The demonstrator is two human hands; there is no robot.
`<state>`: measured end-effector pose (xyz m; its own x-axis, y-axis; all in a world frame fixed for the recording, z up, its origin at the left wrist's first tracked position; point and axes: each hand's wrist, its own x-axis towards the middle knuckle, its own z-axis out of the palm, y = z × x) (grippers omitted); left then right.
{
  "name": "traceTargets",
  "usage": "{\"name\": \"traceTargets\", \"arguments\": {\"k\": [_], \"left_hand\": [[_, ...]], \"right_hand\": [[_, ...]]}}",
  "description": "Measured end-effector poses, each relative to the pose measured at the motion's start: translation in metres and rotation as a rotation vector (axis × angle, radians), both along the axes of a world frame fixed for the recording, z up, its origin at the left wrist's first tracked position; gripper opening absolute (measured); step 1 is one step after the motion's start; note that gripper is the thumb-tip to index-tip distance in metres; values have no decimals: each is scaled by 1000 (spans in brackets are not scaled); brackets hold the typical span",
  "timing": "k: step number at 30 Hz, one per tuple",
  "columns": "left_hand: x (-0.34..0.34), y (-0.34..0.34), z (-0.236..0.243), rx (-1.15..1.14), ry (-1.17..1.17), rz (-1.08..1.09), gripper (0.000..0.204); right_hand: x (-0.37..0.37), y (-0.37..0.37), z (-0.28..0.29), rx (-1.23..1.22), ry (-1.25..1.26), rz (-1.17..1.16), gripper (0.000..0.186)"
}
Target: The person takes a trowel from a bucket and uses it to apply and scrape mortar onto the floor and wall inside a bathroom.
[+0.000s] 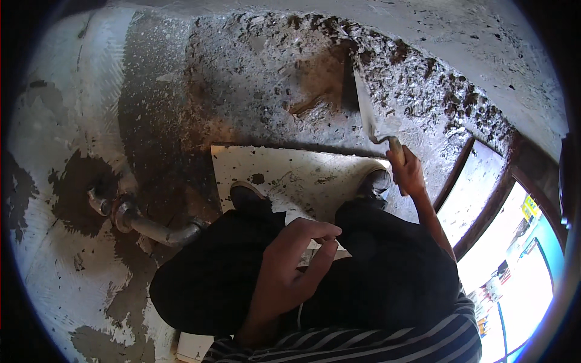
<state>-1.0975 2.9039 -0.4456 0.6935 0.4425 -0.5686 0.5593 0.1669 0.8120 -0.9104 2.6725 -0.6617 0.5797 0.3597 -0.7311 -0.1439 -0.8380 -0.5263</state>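
Observation:
A trowel (365, 106) with a long metal blade and a pale wooden handle is gripped by my right hand (409, 172), fingers wrapped round the handle. Its blade points away from me and lies over or against a rough, cement-spattered surface (254, 78). Beside the blade is a brown, damp-looking patch (321, 78). My left hand (290, 263) hovers above my lap between my knees. Its thumb and forefinger curl together until the tips almost meet, and I see nothing between them.
My shoes rest on a spattered white board (290, 169). At left, a metal pipe (160, 228) with a flange juts out beside my knee, near a pale wall (54, 242) with dark patches. To the right stands a dark frame (490, 212) before a bright opening.

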Motion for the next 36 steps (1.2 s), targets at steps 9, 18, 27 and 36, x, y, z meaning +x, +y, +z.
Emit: {"name": "traceTargets", "arguments": {"k": [9,18,27,36], "left_hand": [[5,-3,-6,-71,1,-27,12],[-8,-2,-8,-72,-15,39,12],[-10,-5,-3,-86,30,83,12],[-8,-9,-9,-81,94,96,14]], "right_hand": [[-35,-143,73,-189,-15,-256,43],[-21,-141,42,-262,55,-118,42],[-8,-106,23,-250,58,-62,37],[9,-37,-18,-173,-20,-42,45]]}}
